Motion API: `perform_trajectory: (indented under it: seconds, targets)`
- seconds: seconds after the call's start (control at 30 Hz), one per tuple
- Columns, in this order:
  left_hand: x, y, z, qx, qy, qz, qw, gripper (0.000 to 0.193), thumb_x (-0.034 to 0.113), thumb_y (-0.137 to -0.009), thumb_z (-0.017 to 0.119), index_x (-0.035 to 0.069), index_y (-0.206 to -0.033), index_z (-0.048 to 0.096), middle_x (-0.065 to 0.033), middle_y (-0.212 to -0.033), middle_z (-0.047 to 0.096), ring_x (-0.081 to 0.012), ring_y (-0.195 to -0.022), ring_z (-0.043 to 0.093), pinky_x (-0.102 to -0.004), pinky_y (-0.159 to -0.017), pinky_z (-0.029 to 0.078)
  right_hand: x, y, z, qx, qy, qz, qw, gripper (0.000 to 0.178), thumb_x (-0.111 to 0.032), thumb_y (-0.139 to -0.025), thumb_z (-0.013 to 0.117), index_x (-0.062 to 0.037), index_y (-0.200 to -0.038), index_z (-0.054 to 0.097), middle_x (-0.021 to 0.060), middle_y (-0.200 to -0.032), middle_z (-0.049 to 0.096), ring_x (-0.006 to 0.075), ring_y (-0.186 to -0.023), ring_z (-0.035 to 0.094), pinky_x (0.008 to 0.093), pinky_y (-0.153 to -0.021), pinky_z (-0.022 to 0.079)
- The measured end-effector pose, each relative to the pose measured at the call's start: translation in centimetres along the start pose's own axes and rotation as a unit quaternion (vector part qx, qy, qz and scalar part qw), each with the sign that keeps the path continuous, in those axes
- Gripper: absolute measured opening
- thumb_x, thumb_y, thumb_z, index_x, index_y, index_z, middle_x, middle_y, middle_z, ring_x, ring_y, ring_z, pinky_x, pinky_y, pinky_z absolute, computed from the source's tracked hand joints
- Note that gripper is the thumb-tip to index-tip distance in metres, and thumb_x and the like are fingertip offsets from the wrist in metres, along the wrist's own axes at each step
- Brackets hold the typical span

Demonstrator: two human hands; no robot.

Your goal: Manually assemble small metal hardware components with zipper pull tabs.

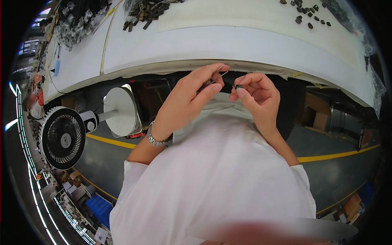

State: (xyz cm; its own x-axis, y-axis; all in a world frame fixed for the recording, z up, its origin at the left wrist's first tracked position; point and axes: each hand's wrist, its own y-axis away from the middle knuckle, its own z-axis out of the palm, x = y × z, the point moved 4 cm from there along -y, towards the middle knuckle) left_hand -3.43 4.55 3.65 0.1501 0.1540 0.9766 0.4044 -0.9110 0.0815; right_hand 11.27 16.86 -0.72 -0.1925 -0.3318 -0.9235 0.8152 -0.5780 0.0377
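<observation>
Both my hands are raised in front of my body, just off the near edge of the white worktable [134, 65]. My left hand [183, 100] is closed around a slim metal tool that looks like tweezers [222, 72]; its thin tips stick out past the fingers, and the rest is hidden in the palm. A short distance to the right, my right hand [261, 96] pinches a small dark, shiny part [238, 86] between thumb and fingertips. The tool's tips point toward that part but appear apart from it.
Flat dark strips [149, 12] lie in a pile on the table. Several small black parts [309, 14] are scattered at the far right. Plastic-wrapped dark items [79, 24] sit far left. A white fan [63, 138] and round stool [121, 111] stand left; a cardboard box [316, 110] is below right.
</observation>
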Motion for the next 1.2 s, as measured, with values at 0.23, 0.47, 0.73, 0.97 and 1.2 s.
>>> perform_trajectory:
  seconds: [0.23,0.47,0.73,0.97,1.2]
  targets:
    - [1.0,1.7,0.5,-0.008,-0.151,0.056,0.987,0.039,0.000,-0.101,0.056,0.000,-0.139,0.065,-0.0086,-0.086,0.070,-0.0153,-0.076,0.065,-0.0266,-0.071,0.052,-0.1,0.4,0.0,0.047,0.106,-0.094,0.989,0.021,0.006,-0.091,0.075,0.0019,-0.109,0.065,0.0099,-0.107,0.073,0.0142,-0.092,0.073,0.0283,-0.088,0.059]
    - [1.3,0.8,0.7,-0.026,-0.160,0.052,0.985,0.037,-0.002,-0.100,0.057,-0.001,-0.136,0.066,-0.0063,-0.083,0.070,-0.0141,-0.059,0.062,-0.0273,-0.060,0.051,-0.7,-0.4,0.0,0.041,0.215,-0.190,0.957,0.023,0.008,-0.086,0.078,0.0017,-0.105,0.067,0.0116,-0.109,0.074,0.0136,-0.088,0.072,0.0265,-0.083,0.059]
    - [1.3,0.6,0.6,-0.052,-0.211,0.077,0.973,0.035,0.003,-0.101,0.058,-0.002,-0.135,0.064,-0.0084,-0.082,0.072,-0.0198,-0.059,0.068,-0.0338,-0.061,0.056,-1.2,-0.9,0.7,0.019,0.331,-0.296,0.896,0.027,0.009,-0.079,0.078,0.0007,-0.102,0.067,0.0141,-0.097,0.074,0.0193,-0.074,0.071,0.0290,-0.069,0.058]
    - [0.5,1.1,1.3,-0.058,-0.294,0.082,0.951,0.033,0.006,-0.098,0.061,-0.003,-0.129,0.064,-0.0155,-0.086,0.073,-0.0318,-0.068,0.071,-0.0396,-0.066,0.057,-1.5,-0.7,1.1,-0.022,0.400,-0.391,0.829,0.031,0.010,-0.077,0.079,-0.0001,-0.103,0.064,0.0174,-0.097,0.073,0.0289,-0.076,0.072,0.0341,-0.067,0.059]
    - [0.1,0.9,1.8,-0.015,-0.290,0.108,0.951,0.029,0.006,-0.097,0.062,-0.004,-0.124,0.064,-0.0206,-0.087,0.071,-0.0390,-0.078,0.071,-0.0449,-0.067,0.056,0.2,-0.7,0.3,0.017,0.302,-0.224,0.927,0.026,0.006,-0.084,0.081,0.0017,-0.107,0.068,0.0137,-0.101,0.075,0.0210,-0.084,0.074,0.0312,-0.079,0.061]
